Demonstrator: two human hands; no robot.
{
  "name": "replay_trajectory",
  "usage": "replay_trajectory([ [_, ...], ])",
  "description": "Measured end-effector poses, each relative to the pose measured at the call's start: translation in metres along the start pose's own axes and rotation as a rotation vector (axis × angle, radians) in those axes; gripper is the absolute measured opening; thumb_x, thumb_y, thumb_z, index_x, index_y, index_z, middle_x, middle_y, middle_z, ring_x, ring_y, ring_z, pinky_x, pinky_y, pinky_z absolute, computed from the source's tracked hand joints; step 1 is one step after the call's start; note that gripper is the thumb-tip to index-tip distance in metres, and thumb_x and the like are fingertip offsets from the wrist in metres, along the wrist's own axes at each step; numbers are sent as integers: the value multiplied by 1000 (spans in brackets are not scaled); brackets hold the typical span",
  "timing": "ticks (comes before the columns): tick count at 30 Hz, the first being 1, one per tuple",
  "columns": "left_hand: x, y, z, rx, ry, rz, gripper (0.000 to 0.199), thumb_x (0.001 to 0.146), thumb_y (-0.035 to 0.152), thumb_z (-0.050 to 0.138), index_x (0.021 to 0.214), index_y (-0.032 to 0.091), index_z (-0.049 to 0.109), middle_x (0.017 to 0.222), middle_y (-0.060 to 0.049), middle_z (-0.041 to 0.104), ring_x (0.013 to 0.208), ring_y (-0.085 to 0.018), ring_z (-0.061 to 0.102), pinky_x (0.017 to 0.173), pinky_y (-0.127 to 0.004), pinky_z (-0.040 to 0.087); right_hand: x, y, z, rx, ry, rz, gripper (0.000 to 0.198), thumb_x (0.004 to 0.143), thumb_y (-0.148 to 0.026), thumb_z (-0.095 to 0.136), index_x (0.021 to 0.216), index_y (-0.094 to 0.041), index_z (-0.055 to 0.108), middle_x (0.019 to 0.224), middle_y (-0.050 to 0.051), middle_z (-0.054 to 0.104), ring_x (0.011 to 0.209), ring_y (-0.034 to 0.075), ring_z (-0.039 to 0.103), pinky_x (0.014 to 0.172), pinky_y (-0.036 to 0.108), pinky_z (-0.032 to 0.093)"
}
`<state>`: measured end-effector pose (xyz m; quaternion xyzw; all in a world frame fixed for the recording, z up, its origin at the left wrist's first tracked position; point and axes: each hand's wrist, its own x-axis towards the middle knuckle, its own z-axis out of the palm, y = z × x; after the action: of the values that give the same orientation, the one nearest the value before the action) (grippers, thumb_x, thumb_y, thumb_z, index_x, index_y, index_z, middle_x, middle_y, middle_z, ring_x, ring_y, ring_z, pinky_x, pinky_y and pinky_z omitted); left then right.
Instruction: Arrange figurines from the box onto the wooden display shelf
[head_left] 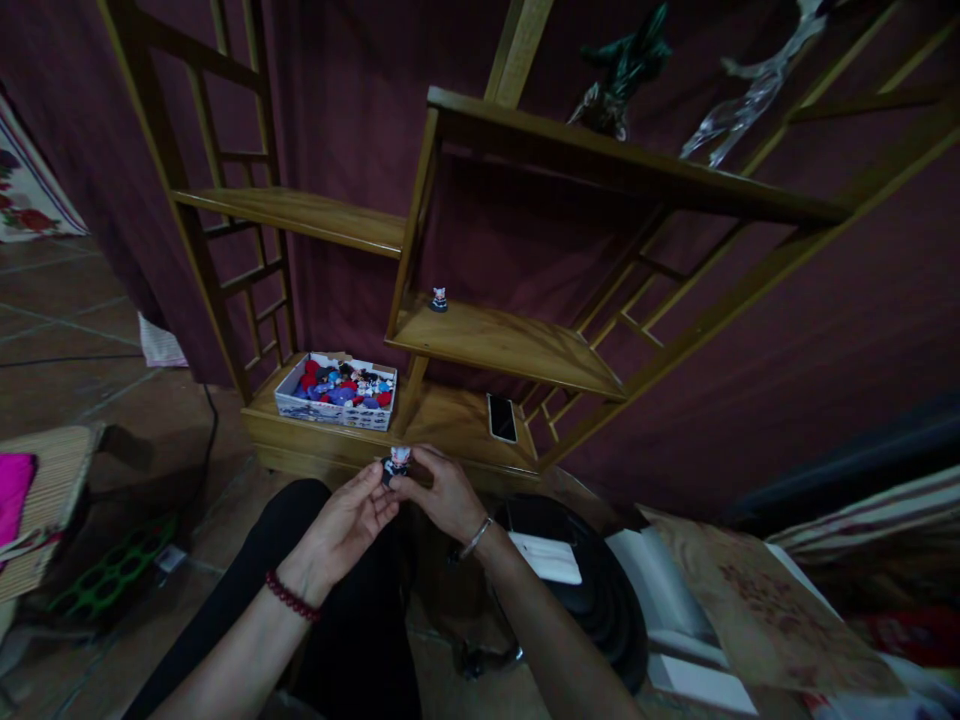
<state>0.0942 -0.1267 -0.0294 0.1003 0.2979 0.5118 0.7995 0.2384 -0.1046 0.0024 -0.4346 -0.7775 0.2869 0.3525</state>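
Observation:
Between my two hands is a small figurine [396, 462] with a white head and a dark base. My left hand [351, 520] grips its base from the left, thumb against it. My right hand [442, 492] pinches it from the right with thumb and fingers. Just beyond, on the bottom shelf, sits an open cardboard box [336, 412] filled with several red, blue, black and white small figures. A similar small figurine [439, 299] stands upright at the left end of the middle shelf [510, 345].
The wooden shelf unit [292, 215] stands against a dark red curtain. A phone [502, 418] lies on the bottom shelf. Green and clear statues [626, 70] stand on top. A black round stool [600, 610] bears a white object [546, 557]; cardboard and paper [772, 600] lie at right.

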Motion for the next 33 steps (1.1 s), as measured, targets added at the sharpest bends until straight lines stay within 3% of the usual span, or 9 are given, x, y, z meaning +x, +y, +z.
replay_trajectory([
  [9, 2, 0, 0, 13, 31, -16, 7, 77, 15, 58, 83, 13, 61, 73, -2, 64, 60, -8, 60, 60, -20, 52, -3, 1, 5, -34, -5, 26, 24, 73, -38, 62, 86, -19, 59, 82, 1, 59, 77, 15, 55, 69, 25, 43],
  [13, 1, 0, -1, 33, -23, -10, 9, 79, 15, 56, 86, 13, 61, 80, -4, 66, 65, -9, 61, 63, -21, 52, -6, 0, 6, -10, 10, 40, 32, 73, -35, 62, 102, -22, 57, 94, 2, 61, 85, 15, 56, 76, 27, 44],
  [16, -2, 3, -1, 56, -46, -2, 5, 79, 13, 56, 82, 13, 60, 74, -3, 65, 64, -9, 61, 64, -23, 53, -7, -3, 4, -4, 10, 46, 42, 72, -34, 64, 111, -23, 53, 101, 2, 62, 90, 15, 57, 81, 29, 44],
  [25, -21, 17, 3, 78, 57, 82, 8, 72, 3, 59, 71, 11, 60, 67, -2, 63, 58, -8, 59, 57, -18, 50, -5, -18, 13, -61, 27, 19, 40, 70, -29, 65, 108, -23, 54, 99, 2, 61, 87, 14, 57, 79, 29, 45],
  [33, -32, 26, -7, 61, 42, 134, 9, 72, 3, 58, 68, 11, 60, 62, 0, 60, 56, -7, 57, 55, -18, 49, -5, -39, 26, -111, 34, -11, 35, 71, -27, 63, 105, -21, 55, 95, 2, 60, 85, 14, 56, 77, 27, 45],
])
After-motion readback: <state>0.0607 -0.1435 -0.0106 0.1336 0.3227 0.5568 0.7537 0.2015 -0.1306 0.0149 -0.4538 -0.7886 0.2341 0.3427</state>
